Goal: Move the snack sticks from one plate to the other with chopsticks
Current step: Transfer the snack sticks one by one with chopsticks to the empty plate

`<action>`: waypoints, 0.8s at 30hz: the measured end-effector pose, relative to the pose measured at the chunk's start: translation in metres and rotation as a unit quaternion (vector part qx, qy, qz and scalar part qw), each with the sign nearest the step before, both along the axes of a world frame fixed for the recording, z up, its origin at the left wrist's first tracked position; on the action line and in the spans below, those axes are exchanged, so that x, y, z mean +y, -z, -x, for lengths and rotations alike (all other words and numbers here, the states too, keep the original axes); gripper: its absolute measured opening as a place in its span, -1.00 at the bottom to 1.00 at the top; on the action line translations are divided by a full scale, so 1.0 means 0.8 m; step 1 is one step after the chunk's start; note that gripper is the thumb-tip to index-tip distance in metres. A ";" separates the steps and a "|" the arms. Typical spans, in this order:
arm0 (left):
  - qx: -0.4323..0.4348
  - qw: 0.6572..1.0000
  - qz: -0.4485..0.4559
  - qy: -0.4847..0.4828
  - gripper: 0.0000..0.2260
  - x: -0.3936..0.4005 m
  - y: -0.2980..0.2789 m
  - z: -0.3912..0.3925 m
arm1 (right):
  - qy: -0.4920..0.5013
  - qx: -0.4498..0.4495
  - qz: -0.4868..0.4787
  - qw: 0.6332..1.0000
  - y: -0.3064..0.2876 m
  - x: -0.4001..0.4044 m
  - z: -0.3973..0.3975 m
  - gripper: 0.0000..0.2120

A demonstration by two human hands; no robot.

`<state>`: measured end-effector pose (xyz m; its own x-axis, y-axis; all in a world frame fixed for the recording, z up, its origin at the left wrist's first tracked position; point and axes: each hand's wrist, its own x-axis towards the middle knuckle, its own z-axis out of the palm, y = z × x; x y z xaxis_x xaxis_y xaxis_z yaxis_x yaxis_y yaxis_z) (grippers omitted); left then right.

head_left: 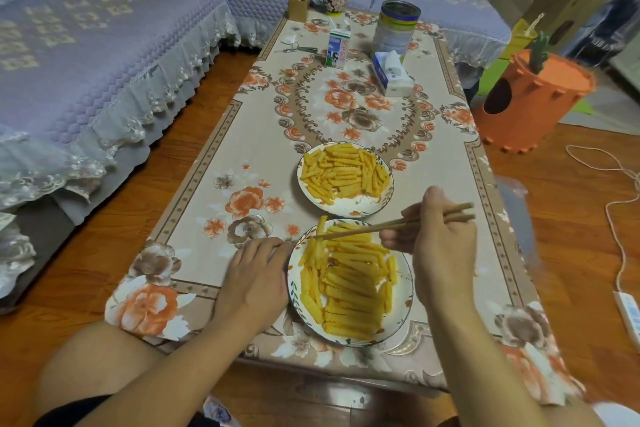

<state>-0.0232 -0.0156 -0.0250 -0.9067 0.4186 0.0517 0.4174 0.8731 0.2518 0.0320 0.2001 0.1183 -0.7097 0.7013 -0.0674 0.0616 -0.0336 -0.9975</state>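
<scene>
One stick point(321, 226) stands nearly upright, long axis running toward the far plate point(377, 206), pinched at its lower part between the tips of the chopsticks point(388, 227) over the near plate's point(407, 291) far-left rim. The right hand point(440, 236) is closed around the chopsticks, well to the right of the stick. The other sticks point(349, 288) on the near plate lie mostly crosswise (a few on the left lie lengthwise). The left hand point(258, 269) rests flat on the table point(221, 204), fingers touching the near rim, gripping nothing. The two plates almost touch; bare cloth lies to either side.
</scene>
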 end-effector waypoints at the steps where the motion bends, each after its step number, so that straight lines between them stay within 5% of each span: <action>1: 0.001 1.000 -0.001 0.001 -0.55 0.000 0.000 0.000 | 0.009 -0.003 0.001 1.000 0.004 -0.005 -0.004 -0.54; 11: -0.004 1.000 -0.005 0.001 -0.53 -0.001 0.003 0.001 | 0.011 -0.002 -0.079 0.997 -0.009 -0.006 -0.018 -0.63; 18: -0.002 1.000 -0.003 0.003 -0.54 -0.002 0.004 0.001 | -0.084 -0.050 -0.136 0.986 0.006 -0.016 0.000 -0.64; 24: 0.001 1.000 -0.002 0.005 -0.54 -0.002 0.004 0.001 | -0.041 -0.014 -0.145 0.988 -0.010 0.003 0.007 -0.62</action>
